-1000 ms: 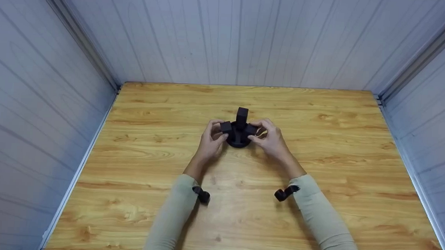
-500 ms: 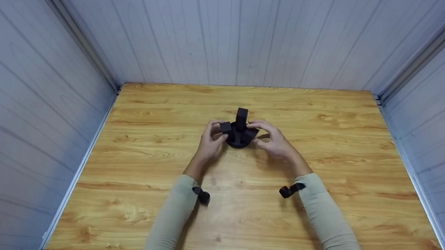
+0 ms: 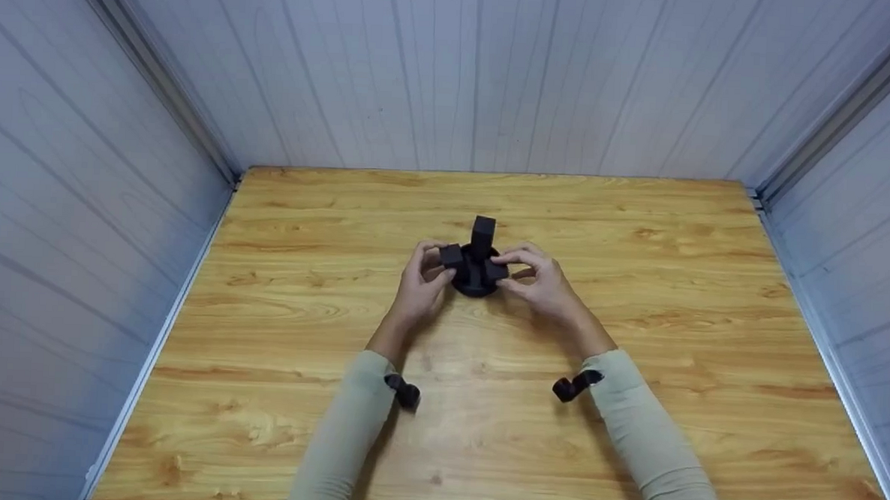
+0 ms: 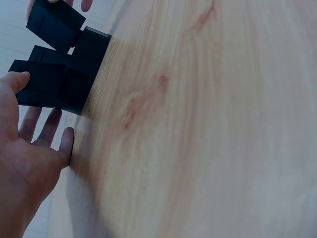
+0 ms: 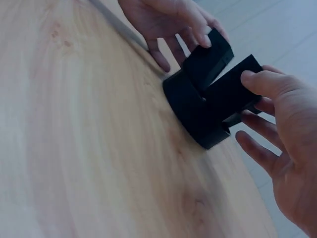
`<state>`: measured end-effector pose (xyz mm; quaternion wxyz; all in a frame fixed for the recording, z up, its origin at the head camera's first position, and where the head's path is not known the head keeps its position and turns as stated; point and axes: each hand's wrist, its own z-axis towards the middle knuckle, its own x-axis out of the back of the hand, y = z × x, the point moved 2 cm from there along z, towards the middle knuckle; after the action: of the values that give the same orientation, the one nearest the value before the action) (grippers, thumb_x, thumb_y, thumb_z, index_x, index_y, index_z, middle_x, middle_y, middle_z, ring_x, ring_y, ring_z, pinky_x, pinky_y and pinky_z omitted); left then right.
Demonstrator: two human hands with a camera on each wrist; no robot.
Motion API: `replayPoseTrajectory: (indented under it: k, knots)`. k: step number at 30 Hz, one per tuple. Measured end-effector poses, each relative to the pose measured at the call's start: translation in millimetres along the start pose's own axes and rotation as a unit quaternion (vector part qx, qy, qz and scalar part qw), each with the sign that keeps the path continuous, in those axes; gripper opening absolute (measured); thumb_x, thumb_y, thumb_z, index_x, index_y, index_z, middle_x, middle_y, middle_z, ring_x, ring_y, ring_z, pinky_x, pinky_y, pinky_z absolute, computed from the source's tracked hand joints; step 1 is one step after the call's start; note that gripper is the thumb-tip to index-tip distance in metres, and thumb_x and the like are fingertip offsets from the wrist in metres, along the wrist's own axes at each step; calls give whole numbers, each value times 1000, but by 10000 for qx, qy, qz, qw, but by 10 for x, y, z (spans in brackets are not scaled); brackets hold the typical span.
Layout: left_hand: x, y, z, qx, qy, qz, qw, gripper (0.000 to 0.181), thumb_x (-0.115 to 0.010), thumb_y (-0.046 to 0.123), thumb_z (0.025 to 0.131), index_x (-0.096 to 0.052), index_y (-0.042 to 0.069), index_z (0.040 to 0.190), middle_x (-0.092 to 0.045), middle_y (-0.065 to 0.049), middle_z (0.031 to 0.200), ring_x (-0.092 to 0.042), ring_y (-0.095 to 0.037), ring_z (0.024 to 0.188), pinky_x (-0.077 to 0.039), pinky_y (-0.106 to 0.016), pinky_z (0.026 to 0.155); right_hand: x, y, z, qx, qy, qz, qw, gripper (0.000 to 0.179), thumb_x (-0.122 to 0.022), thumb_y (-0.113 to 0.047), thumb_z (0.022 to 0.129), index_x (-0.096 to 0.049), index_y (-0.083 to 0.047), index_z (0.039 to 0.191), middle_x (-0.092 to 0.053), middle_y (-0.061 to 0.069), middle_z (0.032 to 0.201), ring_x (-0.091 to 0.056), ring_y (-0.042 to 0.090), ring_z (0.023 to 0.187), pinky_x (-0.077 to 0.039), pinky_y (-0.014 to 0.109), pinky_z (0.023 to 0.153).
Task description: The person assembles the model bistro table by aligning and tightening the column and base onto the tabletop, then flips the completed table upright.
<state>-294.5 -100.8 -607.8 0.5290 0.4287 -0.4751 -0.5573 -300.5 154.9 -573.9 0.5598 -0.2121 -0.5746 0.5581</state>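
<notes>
On the table stands a round black base (image 3: 475, 290) bearing three black blocks. In the head view my left hand (image 3: 419, 285) pinches the left block (image 3: 451, 253) between thumb and fingers. My right hand (image 3: 542, 286) pinches the right block (image 3: 497, 270) from its outer side. The rear block (image 3: 483, 231) stands upright and neither hand touches it. In the left wrist view, the left thumb presses the near block (image 4: 42, 84) above the base (image 4: 91, 54). In the right wrist view, the right thumb lies on its block (image 5: 233, 89), beside the base's curved wall (image 5: 185, 106).
A wood-grain table (image 3: 467, 439) spreads around the base. Pale panelled walls (image 3: 393, 67) enclose it at the back and both sides. A small black wrist camera (image 3: 406, 392) sits on the left sleeve, and another camera (image 3: 568, 389) on the right.
My right hand drew slightly outward, its grip loosened, then came back in onto the right block. That block has turned and shifted a little. The left hand has stayed in place.
</notes>
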Motion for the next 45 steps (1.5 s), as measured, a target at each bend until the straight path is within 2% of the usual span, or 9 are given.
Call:
replayPoseTrajectory:
  k: [7, 14, 17, 21, 26, 29, 33, 37, 45]
  knots:
    - [14, -26, 0, -30, -112, 1, 9999, 40, -70, -6, 106, -55, -2, 143, -68, -30, 146, -67, -41, 141, -53, -55, 128, -105, 34, -34, 105, 200, -287, 9993, 41, -86, -6, 99, -78, -4, 139, -74, 20, 128, -72, 28, 111, -68, 36, 91]
    - [104, -351, 96, -271, -140, -166, 9994, 38, -80, 11, 105, -65, 17, 139, -76, -10, 138, -72, -20, 132, -58, -44, 122, -73, -10, -5, 182, 117, -374, 9991, 44, -85, -10, 101, -75, -5, 144, -69, 23, 134, -68, 42, 125, -67, 39, 93]
    - [92, -287, 78, -183, -134, -96, 9997, 39, -79, 8, 105, -63, 13, 141, -75, -14, 139, -71, -24, 134, -57, -46, 123, -50, -34, 25, 193, 28, -308, 9993, 45, -81, -9, 104, -72, -6, 148, -68, 22, 146, -67, 41, 135, -66, 42, 97]
    - [37, -56, 7, -75, -111, 16, 9999, 43, -71, -3, 106, -54, -3, 146, -68, -31, 144, -67, -41, 141, -54, -55, 127, -54, -34, 68, 75, -232, -170, 9996, 42, -72, -4, 108, -71, -8, 150, -68, 19, 155, -65, 38, 143, -65, 40, 102]
    - [-1, 15, -5, 98, 9, 92, 9999, 43, -68, -9, 106, -52, -6, 146, -67, -34, 144, -65, -44, 142, -53, -53, 128, -82, 3, 87, -176, -249, -70, 9995, 41, -69, 1, 109, -74, -8, 148, -70, 19, 154, -65, 39, 146, -65, 46, 103]
    - [9, 10, -6, 36, -6, 49, 10000, 42, -69, -8, 106, -54, -5, 145, -68, -32, 143, -65, -44, 142, -52, -54, 128, -106, 19, 93, -219, -21, -115, 9997, 38, -74, -1, 107, -75, -7, 145, -73, 20, 147, -69, 39, 138, -65, 40, 98]
    - [26, -14, -5, -116, -74, 39, 9999, 41, -71, -3, 106, -56, -1, 144, -70, -28, 141, -67, -41, 139, -53, -56, 127, -146, 49, 95, -270, 473, -240, 9982, 33, -81, -3, 102, -72, -2, 134, -75, 21, 124, -72, 32, 115, -57, 23, 83]
    - [58, -96, 20, -272, -95, -17, 9996, 40, -74, 1, 106, -59, 5, 142, -73, -21, 138, -70, -32, 134, -55, -52, 126, -175, 87, 95, -343, 722, -230, 9965, 32, -83, 0, 99, -66, 0, 126, -73, 21, 109, -69, 28, 103, -52, 20, 77]
    - [16, 2, -6, 29, -51, -3, 10000, 41, -69, -7, 106, -54, -5, 144, -68, -32, 145, -66, -42, 141, -52, -55, 128, -133, 55, 102, -97, 740, -399, 9964, 46, -86, -9, 99, -66, -1, 140, -63, 23, 139, -64, 39, 128, -59, 34, 88]
